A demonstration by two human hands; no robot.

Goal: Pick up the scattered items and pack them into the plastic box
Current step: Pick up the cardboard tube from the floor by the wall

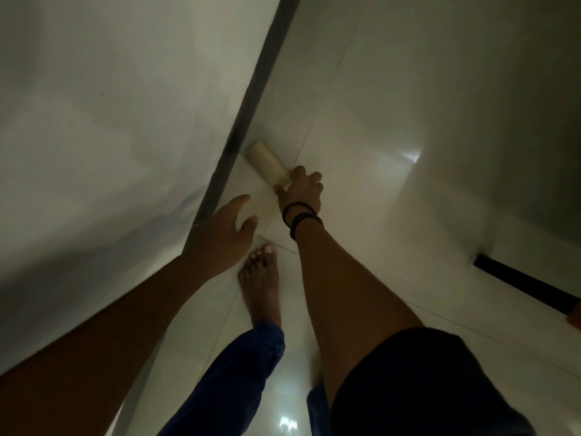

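Pale cylinder (268, 163) laid on floor (361, 121), against dark skirting (251, 89) at floor's left edge. Near end gripped, hidden by curled fingers of right hand (300, 191). Left hand (226, 234) held spread, loose. Details blurred, dim.

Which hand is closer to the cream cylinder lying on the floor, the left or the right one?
Right. The right hand is at the near end of the cream cylinder, fingers curled round it. The left hand hovers open, short of it and apart.
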